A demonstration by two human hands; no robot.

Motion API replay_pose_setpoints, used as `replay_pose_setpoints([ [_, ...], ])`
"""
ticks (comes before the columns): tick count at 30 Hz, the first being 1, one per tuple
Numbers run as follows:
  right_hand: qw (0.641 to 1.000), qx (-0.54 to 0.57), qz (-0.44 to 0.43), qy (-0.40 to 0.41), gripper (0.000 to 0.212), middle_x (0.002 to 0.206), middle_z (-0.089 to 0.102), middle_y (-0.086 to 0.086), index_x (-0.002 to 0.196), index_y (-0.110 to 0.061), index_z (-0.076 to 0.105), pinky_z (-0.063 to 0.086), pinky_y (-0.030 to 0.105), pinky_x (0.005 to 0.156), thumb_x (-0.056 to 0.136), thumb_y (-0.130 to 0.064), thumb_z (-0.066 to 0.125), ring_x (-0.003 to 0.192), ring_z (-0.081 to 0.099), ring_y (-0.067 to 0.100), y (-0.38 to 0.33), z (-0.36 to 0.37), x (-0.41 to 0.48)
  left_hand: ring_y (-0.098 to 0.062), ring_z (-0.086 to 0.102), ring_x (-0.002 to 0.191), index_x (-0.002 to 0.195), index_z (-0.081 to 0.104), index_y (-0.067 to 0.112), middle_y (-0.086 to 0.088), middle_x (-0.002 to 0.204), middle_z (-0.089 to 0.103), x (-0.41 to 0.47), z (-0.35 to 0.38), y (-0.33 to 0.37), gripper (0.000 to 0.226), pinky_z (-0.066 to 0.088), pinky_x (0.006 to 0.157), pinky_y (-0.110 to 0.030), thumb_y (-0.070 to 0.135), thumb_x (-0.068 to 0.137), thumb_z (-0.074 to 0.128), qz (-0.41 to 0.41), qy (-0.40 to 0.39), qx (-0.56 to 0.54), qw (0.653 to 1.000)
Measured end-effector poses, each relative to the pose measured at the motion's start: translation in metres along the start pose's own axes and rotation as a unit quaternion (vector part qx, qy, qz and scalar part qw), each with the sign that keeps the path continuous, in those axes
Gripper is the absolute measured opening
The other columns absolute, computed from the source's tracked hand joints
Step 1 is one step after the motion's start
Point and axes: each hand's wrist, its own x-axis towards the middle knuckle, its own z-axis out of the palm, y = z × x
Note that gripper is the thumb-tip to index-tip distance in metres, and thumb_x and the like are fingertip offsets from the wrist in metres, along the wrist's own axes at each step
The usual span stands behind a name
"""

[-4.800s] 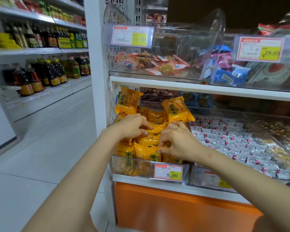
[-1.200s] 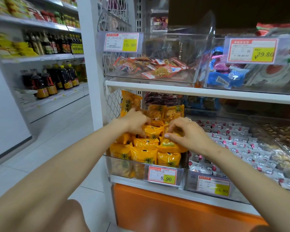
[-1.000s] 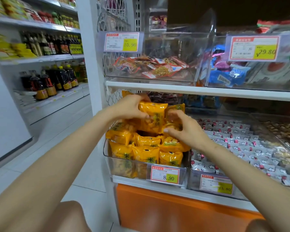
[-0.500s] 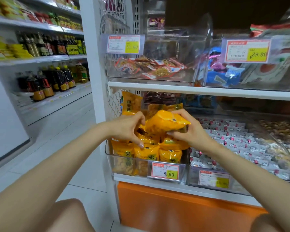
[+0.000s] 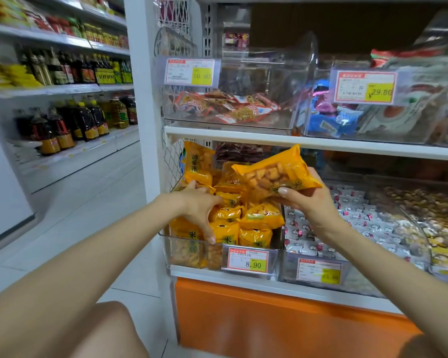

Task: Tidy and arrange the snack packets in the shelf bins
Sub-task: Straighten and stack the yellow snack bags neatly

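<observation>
Snack packets [image 5: 228, 228], all orange, fill the clear bin [image 5: 181, 257] at the left end of the lower shelf [image 5: 243, 277]. My right hand [image 5: 305, 202] grips one packet [image 5: 277, 174], held flat above the pile. My left hand [image 5: 199, 210] lies spread over the packets on the bin's left side, thumb down at the front rim. White-wrapped sweets [image 5: 360, 218] fill the neighbouring bin on the right.

A shop: price tags [image 5: 248, 259] on stocked snack bins [image 5: 217, 251], bottle shelves [image 5: 70, 89].
</observation>
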Motion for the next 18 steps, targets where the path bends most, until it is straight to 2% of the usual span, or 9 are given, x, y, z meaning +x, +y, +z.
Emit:
replay_pose_setpoints([
  [2, 1.000, 0.002, 0.013, 0.017, 0.039, 0.112, 0.065, 0.014, 0.107, -0.018, 0.054, 0.056, 0.033, 0.085, 0.075, -0.008, 0.074, 0.105, 0.064, 0.027, -0.001, -0.006, -0.001, -0.035, 0.022, 0.131, 0.144, 0.018, 0.038, -0.005, 0.144, 0.032, 0.005, -0.003, 0.000, 0.109, 0.025, 0.107, -0.052, 0.078, 0.054, 0.065, -0.014, -0.034, 0.003, 0.999],
  [5, 0.999, 0.008, 0.022, 0.032, 0.049, 0.113, 0.067, 0.012, 0.115, -0.013, 0.054, 0.055, 0.035, 0.087, 0.072, -0.017, 0.077, 0.105, 0.065, 0.026, -0.005, -0.016, -0.005, -0.034, 0.022, 0.129, 0.142, 0.019, 0.037, -0.002, 0.141, 0.035, 0.007, -0.010, 0.005, 0.099, 0.029, 0.105, -0.054, 0.070, 0.062, 0.065, -0.025, -0.054, 0.028, 0.998],
  [9, 0.999, 0.003, 0.028, 0.041, 0.053, 0.111, 0.068, 0.009, 0.120, -0.006, 0.054, 0.053, 0.039, 0.088, 0.072, -0.024, 0.070, 0.102, 0.067, 0.025, -0.010, -0.024, -0.011, -0.032, 0.026, 0.137, 0.147, 0.016, 0.023, -0.006, 0.148, 0.034, 0.008, -0.015, 0.021, 0.104, 0.007, 0.112, -0.051, 0.069, 0.068, 0.064, 0.005, -0.053, 0.058, 0.997],
  [11, 0.998, -0.004, 0.027, 0.048, 0.054, 0.109, 0.069, 0.009, 0.119, -0.004, 0.054, 0.055, 0.036, 0.085, 0.072, -0.022, 0.073, 0.099, 0.068, 0.024, -0.014, -0.027, -0.013, -0.030, 0.035, 0.133, 0.144, 0.020, 0.016, -0.006, 0.143, 0.043, 0.012, -0.015, 0.024, 0.103, 0.005, 0.112, -0.051, 0.068, 0.068, 0.065, 0.014, -0.046, 0.056, 0.997],
  [13, 0.998, -0.011, 0.027, 0.057, 0.050, 0.107, 0.069, 0.009, 0.119, -0.003, 0.053, 0.057, 0.032, 0.082, 0.075, -0.015, 0.075, 0.096, 0.068, 0.022, -0.015, -0.029, -0.014, -0.029, 0.038, 0.130, 0.141, 0.021, 0.013, -0.006, 0.140, 0.046, 0.014, -0.017, 0.022, 0.102, 0.005, 0.112, -0.050, 0.067, 0.067, 0.066, 0.011, -0.049, 0.035, 0.998],
  [15, 0.997, -0.016, 0.029, 0.065, 0.039, 0.106, 0.069, 0.009, 0.117, -0.004, 0.054, 0.057, 0.030, 0.081, 0.081, -0.010, 0.067, 0.095, 0.069, 0.021, -0.016, -0.032, -0.015, -0.030, 0.036, 0.131, 0.142, 0.019, 0.013, -0.005, 0.139, 0.045, 0.015, -0.020, 0.020, 0.103, 0.005, 0.112, -0.049, 0.066, 0.067, 0.067, 0.006, -0.057, 0.011, 0.998],
  [18, 0.997, -0.037, 0.031, 0.061, 0.036, 0.107, 0.069, 0.007, 0.117, -0.006, 0.055, 0.057, 0.026, 0.078, 0.083, -0.009, 0.066, 0.096, 0.068, 0.020, -0.014, -0.037, -0.016, -0.030, 0.039, 0.127, 0.140, 0.020, 0.012, -0.005, 0.134, 0.048, 0.019, -0.024, 0.015, 0.102, 0.011, 0.111, -0.047, 0.065, 0.067, 0.068, -0.002, -0.052, -0.011, 0.999],
])
